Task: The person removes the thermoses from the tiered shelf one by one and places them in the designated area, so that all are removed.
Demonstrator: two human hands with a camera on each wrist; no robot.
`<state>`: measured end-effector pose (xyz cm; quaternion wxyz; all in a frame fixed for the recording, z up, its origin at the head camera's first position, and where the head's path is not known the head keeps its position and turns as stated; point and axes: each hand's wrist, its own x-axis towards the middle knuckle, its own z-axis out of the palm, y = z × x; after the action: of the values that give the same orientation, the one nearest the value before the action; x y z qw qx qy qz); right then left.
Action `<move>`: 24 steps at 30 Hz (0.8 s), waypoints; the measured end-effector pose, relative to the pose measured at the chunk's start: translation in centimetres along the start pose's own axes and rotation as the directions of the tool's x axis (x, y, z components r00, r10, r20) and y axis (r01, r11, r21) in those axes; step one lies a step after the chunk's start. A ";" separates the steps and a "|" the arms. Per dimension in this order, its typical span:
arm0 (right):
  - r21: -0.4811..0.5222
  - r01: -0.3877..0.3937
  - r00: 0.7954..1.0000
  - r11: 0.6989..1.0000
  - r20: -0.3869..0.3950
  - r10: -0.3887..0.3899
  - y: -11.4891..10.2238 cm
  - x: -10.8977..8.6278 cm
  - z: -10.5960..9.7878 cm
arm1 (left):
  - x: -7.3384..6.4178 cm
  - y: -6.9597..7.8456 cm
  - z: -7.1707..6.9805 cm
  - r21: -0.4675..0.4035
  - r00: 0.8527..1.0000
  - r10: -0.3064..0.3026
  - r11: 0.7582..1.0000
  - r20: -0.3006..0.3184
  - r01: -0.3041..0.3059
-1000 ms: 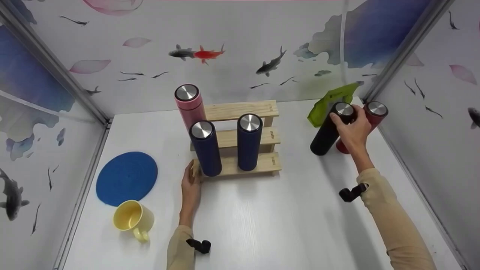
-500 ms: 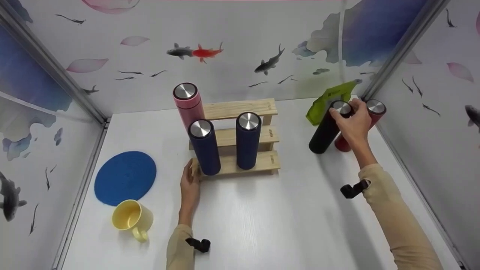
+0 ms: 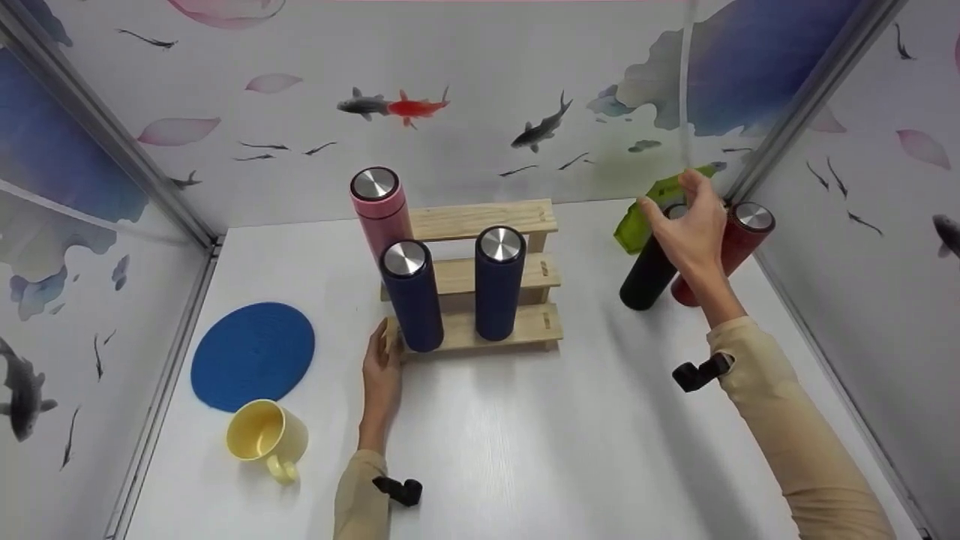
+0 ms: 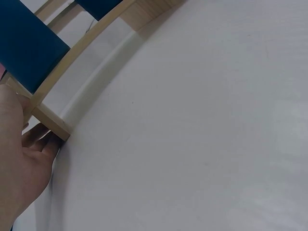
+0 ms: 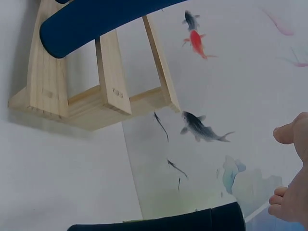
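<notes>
right grip (image 3: 694,234) spread near black bottle (image 3: 648,276), left grip (image 3: 382,373) pinching rack (image 3: 456,277) end; prob grasp-or-release step, next needs dodging red bottle (image 3: 742,244)

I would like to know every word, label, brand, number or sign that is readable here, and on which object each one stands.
None can be read.
Green pouch: partly hidden by the right hand; any print too blurred to read.
Black flask, red flask, pink flask, both navy flasks, yellow mug: no lettering visible.
Wooden rack: marks look like joints, not letters.
Walls: pictures such as fish, no words.
</notes>
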<state>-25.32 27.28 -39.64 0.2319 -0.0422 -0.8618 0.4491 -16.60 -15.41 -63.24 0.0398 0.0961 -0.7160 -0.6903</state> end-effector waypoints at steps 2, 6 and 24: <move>0.006 0.031 0.999 1.000 0.017 -0.031 -0.7 -0.2 0.4 | 0.0 0.0 0.0 -0.019 1.000 -0.001 1.000 0.012 0.001; 0.024 0.065 0.996 0.998 0.054 -0.066 -1.9 -0.7 1.3 | -0.1 0.0 0.1 -0.045 1.000 -0.006 0.999 0.025 0.007; 0.140 0.107 0.982 0.984 0.141 -0.127 -7.2 -1.7 4.9 | 0.0 0.0 0.1 0.030 1.000 0.017 0.999 -0.003 -0.017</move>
<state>-24.95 18.83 -36.89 0.1950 0.0580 -0.8463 0.4923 -16.59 -15.29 -63.27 0.0455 0.0916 -0.7269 -0.6791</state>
